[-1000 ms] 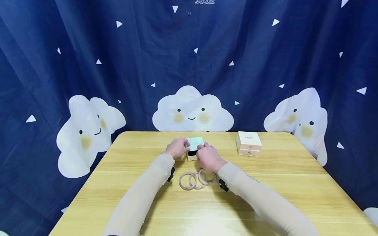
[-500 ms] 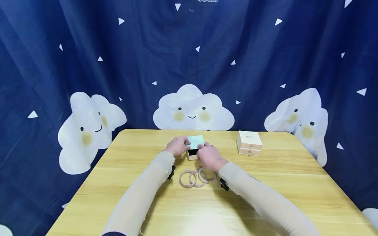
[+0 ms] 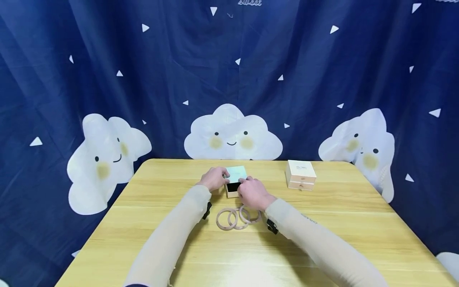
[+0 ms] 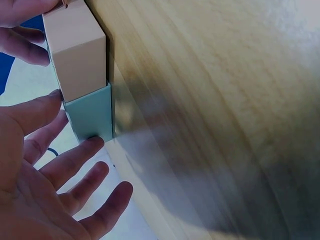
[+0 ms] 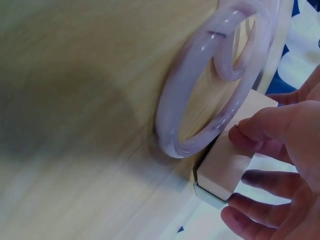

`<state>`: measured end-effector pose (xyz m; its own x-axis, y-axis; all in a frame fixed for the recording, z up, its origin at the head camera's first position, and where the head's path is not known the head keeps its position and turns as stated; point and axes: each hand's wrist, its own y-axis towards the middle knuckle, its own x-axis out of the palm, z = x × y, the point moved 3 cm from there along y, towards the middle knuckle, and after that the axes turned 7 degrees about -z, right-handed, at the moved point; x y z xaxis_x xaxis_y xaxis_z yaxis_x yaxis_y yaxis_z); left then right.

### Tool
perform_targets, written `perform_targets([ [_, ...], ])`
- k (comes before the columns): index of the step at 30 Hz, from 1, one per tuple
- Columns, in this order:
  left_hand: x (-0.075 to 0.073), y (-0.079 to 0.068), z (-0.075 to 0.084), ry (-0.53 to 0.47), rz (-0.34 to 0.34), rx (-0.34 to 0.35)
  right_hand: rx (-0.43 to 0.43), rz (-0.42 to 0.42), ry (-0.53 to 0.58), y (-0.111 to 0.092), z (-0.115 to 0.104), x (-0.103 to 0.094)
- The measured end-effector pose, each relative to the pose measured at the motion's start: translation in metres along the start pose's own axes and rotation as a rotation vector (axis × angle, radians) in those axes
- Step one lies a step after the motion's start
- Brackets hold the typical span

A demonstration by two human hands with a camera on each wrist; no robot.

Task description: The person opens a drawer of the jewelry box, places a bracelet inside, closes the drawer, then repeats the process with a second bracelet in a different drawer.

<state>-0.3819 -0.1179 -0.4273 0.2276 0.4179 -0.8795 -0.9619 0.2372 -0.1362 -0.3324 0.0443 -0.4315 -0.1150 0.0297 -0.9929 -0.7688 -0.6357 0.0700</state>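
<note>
Box (image 3: 235,179) first: where is it?

On the table (image 3: 150,191), near the far edge, straight ahead of me. Its teal cover (image 4: 92,115) is on the far side, and the pale pink drawer (image 4: 80,65) stands partly out toward me.

What shows in the drawer?

A black inside. Part of it is behind my right fingers.

How is your left hand (image 3: 215,178)?

Clamped on the box, at the left of the cover, with thumb and fingers about it. My ring and little fingers spread away from it.

And your right hand (image 3: 254,193)?

Thumb and a finger are together, pinching the drawer at its front. I cannot tell whether they hold its edge or a small tab there. The other fingers stand apart from that pinch, by the right side of the box.

What lies near you?

Three pale pinkish bangles (image 5: 172,102), overlapping on the table, on my side of the box and between my forearms.

And farther off?

A second box (image 3: 301,175) on the right, well apart from my hands: white top with small print, pinkish front in two layers. Behind the table hangs a dark blue curtain (image 3: 179,59) with white clouds and small triangles.
</note>
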Motion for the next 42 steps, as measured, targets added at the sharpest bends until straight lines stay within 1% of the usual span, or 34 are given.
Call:
perform_targets([
  [7, 0.0002, 0.001, 0.0031, -0.008, -0.008, 0.015, -0.014, 0.006, 0.04, -0.006, 0.0013, -0.0051],
  [14, 0.0014, 0.0012, 0.0022, -0.019, -0.009, 0.01, -0.028, -0.005, 0.021, -0.0062, 0.0022, -0.003],
  [24, -0.0005, 0.0004, 0.0064, -0.014, -0.008, 0.015, -0.014, 0.005, -0.007, -0.0081, 0.0016, -0.0049],
  [30, 0.0005, 0.0024, 0.005, -0.01, -0.005, 0.009, -0.027, 0.018, 0.0, -0.0088, 0.0014, -0.0056],
  [36, 0.0009, 0.0047, 0.0011, -0.004, -0.008, 0.011, -0.032, 0.002, 0.01, -0.0079, 0.0003, -0.0046],
  [42, -0.0002, 0.0049, -0.0014, 0.012, -0.01, -0.009, -0.054, 0.02, 0.026, -0.0066, -0.0001, -0.0018],
])
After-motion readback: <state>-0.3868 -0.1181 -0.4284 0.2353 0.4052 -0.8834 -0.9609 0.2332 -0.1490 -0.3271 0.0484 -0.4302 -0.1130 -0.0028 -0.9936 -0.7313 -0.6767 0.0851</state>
